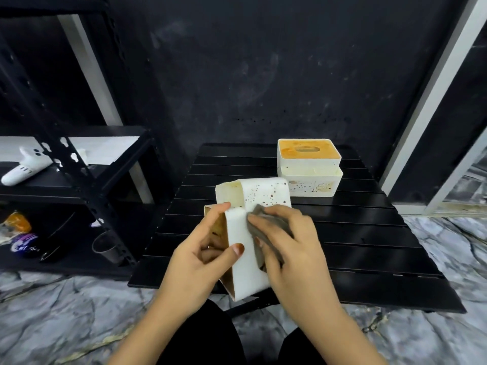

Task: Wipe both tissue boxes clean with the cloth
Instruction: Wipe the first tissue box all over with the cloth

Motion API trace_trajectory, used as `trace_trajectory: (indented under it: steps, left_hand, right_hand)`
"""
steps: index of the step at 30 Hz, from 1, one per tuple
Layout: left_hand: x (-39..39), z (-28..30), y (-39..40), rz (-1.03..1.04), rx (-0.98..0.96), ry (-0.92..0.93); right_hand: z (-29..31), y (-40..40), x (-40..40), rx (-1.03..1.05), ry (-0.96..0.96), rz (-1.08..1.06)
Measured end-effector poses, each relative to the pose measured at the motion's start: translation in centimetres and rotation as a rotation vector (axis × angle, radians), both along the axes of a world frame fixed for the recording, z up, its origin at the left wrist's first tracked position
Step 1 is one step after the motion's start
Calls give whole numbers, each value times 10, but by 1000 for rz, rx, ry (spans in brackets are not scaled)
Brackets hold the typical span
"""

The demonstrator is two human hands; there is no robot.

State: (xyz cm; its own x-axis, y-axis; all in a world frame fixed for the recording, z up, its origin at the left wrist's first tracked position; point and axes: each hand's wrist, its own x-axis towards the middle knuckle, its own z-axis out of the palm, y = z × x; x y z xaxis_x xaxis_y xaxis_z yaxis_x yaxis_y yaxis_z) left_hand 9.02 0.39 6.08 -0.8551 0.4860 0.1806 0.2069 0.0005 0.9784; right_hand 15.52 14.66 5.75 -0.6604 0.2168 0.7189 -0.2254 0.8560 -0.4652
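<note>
A white tissue box, speckled with brown stains, is tilted on its side above the near part of the black slatted table. My left hand grips its left side, thumb on the white face and fingers over the top edge. My right hand presses a grey cloth against the white face. A second white tissue box with an orange-stained lid stands upright at the table's far side, its front spotted with brown marks.
A black metal shelf stands at the left, holding a white toy plane, a metal cup and some wrapped items. Marble floor surrounds the table. A dark wall rises behind, a white door frame at the right.
</note>
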Motion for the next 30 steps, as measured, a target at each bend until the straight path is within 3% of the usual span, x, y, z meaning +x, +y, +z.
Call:
trace_trajectory:
  steps: [7,12,17,23,30]
  left_hand:
    - [0,-2,-1,46,-53,27]
    - [2,4,3,14,-69,30]
    - [-1,6,6,14,-71,51]
    - [2,6,7,-6,-82,71]
    - [0,4,6,-2,-121,81]
  right_hand:
    - [1,23,-7,-64,19,-103]
    - [1,3,-6,-13,22,-18]
    - [9,20,-18,-100,29,-96]
    - [12,9,-15,8,49,-50]
    - [17,27,-19,-74,55,-125]
